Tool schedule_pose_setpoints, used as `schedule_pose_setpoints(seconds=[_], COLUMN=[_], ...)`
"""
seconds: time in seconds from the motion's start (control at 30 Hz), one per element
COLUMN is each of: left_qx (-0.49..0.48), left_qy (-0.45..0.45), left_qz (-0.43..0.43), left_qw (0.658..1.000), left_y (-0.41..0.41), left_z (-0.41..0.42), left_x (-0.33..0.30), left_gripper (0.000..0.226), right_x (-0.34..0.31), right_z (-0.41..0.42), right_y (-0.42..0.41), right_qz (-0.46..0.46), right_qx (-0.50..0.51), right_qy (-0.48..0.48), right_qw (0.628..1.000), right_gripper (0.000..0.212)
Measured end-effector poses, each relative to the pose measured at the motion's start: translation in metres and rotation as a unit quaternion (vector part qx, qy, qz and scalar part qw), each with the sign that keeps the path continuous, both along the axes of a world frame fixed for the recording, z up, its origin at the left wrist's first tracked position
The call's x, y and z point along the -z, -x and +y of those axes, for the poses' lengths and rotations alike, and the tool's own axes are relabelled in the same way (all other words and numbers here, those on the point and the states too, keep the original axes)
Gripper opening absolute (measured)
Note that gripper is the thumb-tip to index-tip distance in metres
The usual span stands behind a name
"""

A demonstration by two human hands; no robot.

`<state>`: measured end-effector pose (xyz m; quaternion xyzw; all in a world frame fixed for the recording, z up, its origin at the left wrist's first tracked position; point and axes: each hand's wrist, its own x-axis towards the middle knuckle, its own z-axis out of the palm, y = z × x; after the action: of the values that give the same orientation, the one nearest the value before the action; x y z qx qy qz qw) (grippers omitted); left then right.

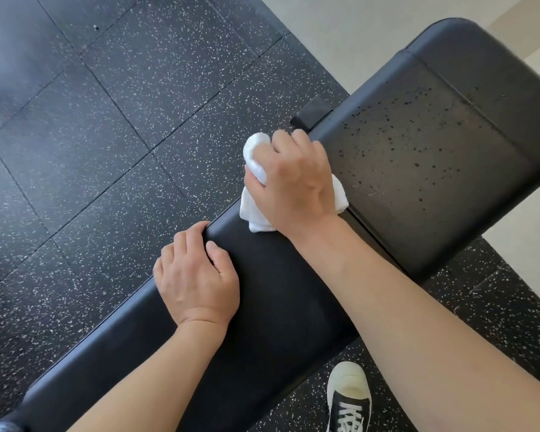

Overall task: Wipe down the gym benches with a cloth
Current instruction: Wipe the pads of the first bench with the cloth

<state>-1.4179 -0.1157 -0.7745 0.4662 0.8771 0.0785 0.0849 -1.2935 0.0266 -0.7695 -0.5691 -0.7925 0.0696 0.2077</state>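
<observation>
**A:** Where is the cloth?

**B:** The white cloth (256,210) is bunched under the right hand (293,182), at the far edge of the black padded desk (281,307), right where the near seat pad meets the back pad (418,169). Bits of the cloth stick out on both sides of the hand.

**A:** How is the grip?

**B:** The right grip is curled around the cloth, fingers folded over it, pressing it onto the padding. The left hand (197,282) holds no cloth; its fingers hook over the far edge of the seat pad, just beside the cloth, apparently steadying.

**A:** Which way does the work lie from there?

**B:** The desk's long axis runs from lower left to upper right. The back pad, up and to the right of the cloth, is dotted with droplets (399,141), so it looks unwiped. The right hand is the nearer one, touching that pad's corner. I judge the next stroke should travel rightward along the long axis.

**A:** Anything else?

**B:** Speckled rubber floor (106,120), and one shoe (349,397) near the desk.
</observation>
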Motion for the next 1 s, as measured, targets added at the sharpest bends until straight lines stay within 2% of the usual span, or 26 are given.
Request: schedule_pose_setpoints(seconds=[0.17,0.3,0.4,0.47,0.53,0.63,0.73,0.83,0.9,1.0], left_qx=[0.001,0.004,0.006,0.006,0.007,0.009,0.009,0.009,0.012,0.013], left_qy=[0.002,0.008,0.009,0.011,0.009,0.014,0.031,0.030,0.028,0.031], left_qz=[-0.002,0.000,-0.002,-0.003,-0.002,0.000,0.001,0.002,0.004,0.011], left_qw=[1.000,1.000,1.000,1.000,1.000,1.000,0.999,1.000,1.000,0.999], left_y=[0.000,0.000,0.001,0.001,0.000,-0.001,-0.001,-0.003,-0.003,-0.003], left_z=[-0.001,0.000,0.000,0.000,0.000,0.001,0.001,0.002,0.002,0.003], left_x=[-0.001,-0.001,-0.001,0.000,-0.001,-0.001,-0.001,-0.003,-0.003,-0.002], left_gripper=[0.046,0.047,0.048,0.048,0.049,0.050,0.052,0.056,0.057,0.057], right_x=[-0.002,-0.002,-0.001,0.001,0.002,-0.005,-0.008,-0.004,-0.002,-0.004], right_z=[-0.067,-0.120,-0.116,-0.090,-0.056,-0.014,0.013,0.023,0.018,-0.009], right_y=[-0.042,-0.087,-0.104,-0.107,-0.098,-0.054,-0.002,0.021,0.015,-0.012], right_qz=[0.031,0.035,0.030,0.018,0.010,0.028,-0.011,-0.025,-0.017,0.050], right_qx=[-0.031,-0.117,-0.173,-0.124,-0.031,0.037,0.015,-0.015,-0.022,-0.020], right_qy=[0.013,-0.004,-0.030,-0.049,-0.048,0.002,0.062,0.077,0.067,0.032], right_qw=[0.999,0.993,0.984,0.991,0.998,0.999,0.998,0.997,0.997,0.998], right_gripper=[0.019,0.013,0.012,0.014,0.018,0.018,0.014,0.009,0.010,0.008])
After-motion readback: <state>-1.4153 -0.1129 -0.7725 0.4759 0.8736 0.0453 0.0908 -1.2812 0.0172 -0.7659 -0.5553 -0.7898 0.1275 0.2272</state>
